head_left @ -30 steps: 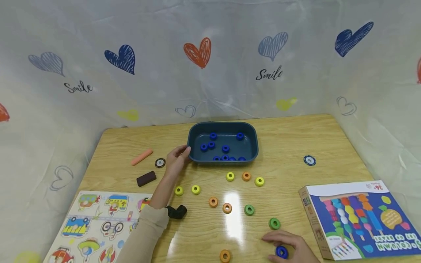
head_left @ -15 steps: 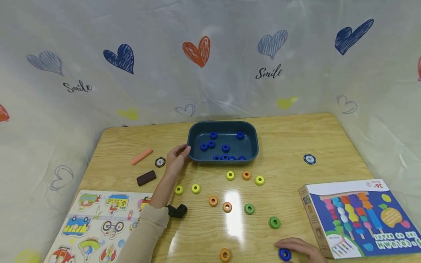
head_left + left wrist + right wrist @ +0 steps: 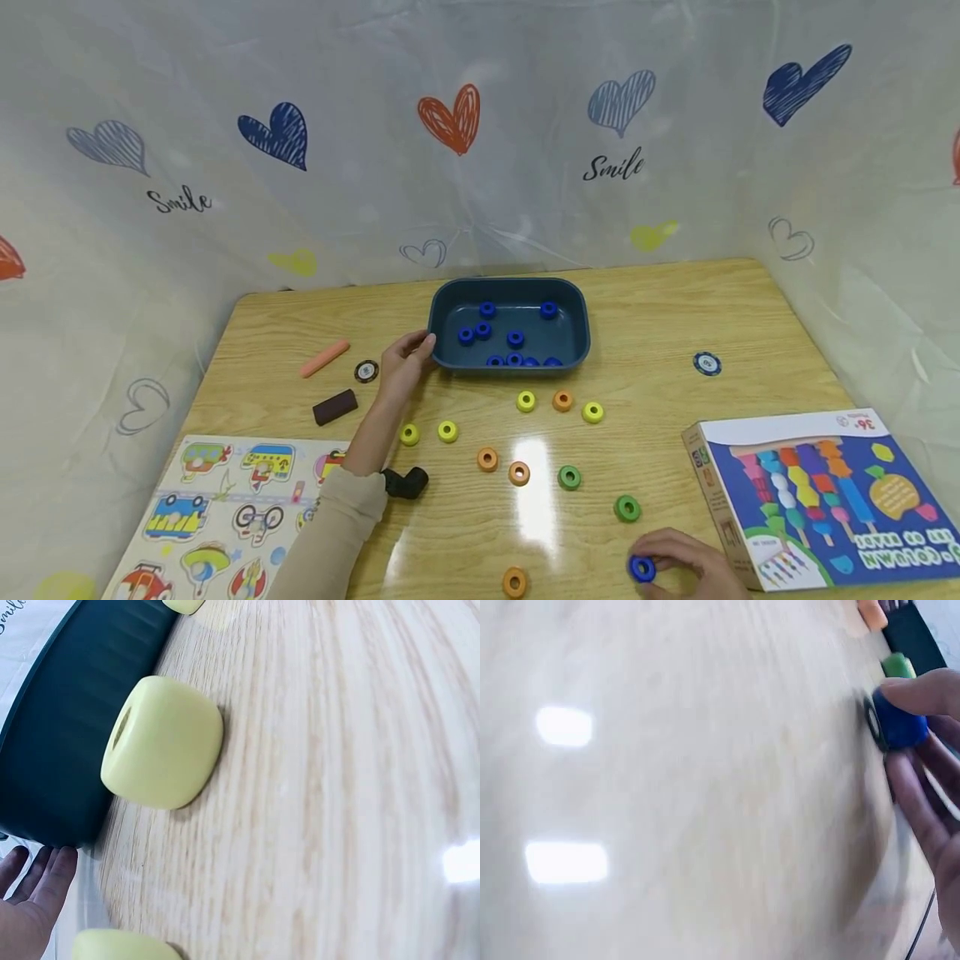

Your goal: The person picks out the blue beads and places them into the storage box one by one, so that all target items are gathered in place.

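My left hand (image 3: 402, 364) is at the left end of a dark teal plastic bin (image 3: 581, 333). Its fingertips touch the outside of the wall, as the left wrist view also shows. Inside the bin lie several blue beads (image 3: 515, 338). Low on the right of the head view, my right hand (image 3: 686, 562) pinches another blue bead (image 3: 642, 569) between thumb and fingers. In the right wrist view this bead (image 3: 900, 724) sits under the thumb, at or just above the tabletop; which, I cannot tell. A green bead (image 3: 627, 508) lies just beyond it.
Between the hands lie yellow beads (image 3: 527, 402), orange beads (image 3: 519, 473) and a second green bead (image 3: 569, 477). A toy box (image 3: 832, 500) stands at right, near a poker chip (image 3: 707, 363). A picture board (image 3: 217, 508), dark block (image 3: 335, 407) and orange stick (image 3: 325, 358) lie at left.
My right hand has shifted slightly around the blue bead, first down and right, then back up and left with the bead. The left hand stays at the bin.
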`<action>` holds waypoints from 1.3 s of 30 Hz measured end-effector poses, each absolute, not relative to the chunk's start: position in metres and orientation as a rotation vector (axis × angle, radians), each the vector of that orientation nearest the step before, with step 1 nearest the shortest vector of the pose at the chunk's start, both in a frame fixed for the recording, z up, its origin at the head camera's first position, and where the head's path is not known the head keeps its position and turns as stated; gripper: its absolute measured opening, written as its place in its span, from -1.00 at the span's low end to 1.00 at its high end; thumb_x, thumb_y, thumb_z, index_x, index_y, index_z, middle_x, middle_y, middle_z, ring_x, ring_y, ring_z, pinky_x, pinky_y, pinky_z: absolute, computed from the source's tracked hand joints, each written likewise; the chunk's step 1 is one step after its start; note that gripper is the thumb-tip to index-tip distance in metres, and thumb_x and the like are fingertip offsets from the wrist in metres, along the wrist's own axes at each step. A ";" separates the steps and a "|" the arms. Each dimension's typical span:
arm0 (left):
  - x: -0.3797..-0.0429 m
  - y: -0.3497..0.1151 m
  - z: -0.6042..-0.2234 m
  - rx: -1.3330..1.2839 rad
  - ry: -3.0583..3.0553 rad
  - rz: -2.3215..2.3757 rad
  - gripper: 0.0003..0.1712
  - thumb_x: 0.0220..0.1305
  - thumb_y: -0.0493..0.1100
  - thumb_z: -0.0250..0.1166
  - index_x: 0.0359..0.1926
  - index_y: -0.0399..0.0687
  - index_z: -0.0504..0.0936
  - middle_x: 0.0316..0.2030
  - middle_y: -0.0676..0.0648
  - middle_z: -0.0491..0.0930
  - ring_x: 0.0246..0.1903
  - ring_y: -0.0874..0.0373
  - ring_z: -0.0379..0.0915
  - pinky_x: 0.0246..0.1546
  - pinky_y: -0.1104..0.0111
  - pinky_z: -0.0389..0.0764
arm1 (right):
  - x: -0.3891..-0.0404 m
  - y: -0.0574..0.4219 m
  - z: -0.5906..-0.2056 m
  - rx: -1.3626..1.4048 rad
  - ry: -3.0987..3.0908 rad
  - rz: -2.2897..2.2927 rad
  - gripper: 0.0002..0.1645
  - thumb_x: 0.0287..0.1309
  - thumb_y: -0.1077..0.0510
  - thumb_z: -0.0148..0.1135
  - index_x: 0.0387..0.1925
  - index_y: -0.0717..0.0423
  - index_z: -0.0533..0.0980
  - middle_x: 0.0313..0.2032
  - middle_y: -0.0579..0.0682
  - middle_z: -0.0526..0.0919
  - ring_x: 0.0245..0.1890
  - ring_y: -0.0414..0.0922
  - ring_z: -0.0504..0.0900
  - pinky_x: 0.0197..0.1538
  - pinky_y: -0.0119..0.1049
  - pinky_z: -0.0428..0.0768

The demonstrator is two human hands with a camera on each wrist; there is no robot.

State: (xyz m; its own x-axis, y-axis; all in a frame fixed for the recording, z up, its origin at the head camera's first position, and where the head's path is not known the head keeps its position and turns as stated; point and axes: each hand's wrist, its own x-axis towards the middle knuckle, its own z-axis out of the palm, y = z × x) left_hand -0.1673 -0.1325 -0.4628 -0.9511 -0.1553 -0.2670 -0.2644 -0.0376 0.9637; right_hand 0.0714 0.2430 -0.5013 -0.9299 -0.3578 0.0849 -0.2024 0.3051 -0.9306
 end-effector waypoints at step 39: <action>-0.166 -0.134 -0.464 -0.432 2.113 2.188 -0.55 0.26 -0.11 0.23 0.11 -0.22 0.49 -0.02 -0.16 0.49 -0.09 -0.08 0.50 -0.06 0.21 0.53 | -0.172 0.159 -0.423 -0.549 2.914 -1.399 -0.64 -0.03 0.22 0.40 -0.12 0.20 0.59 -0.18 0.04 0.58 -0.28 -0.01 0.59 -0.32 -0.21 0.62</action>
State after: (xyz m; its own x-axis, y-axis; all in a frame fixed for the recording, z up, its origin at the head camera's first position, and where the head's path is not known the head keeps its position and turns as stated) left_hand -0.1665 -0.1341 -0.4644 -0.9582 -0.1437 -0.2475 -0.2423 -0.0529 0.9688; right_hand -0.1717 0.1593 -0.4233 -0.9347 -0.2378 0.2642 -0.3549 0.5819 -0.7318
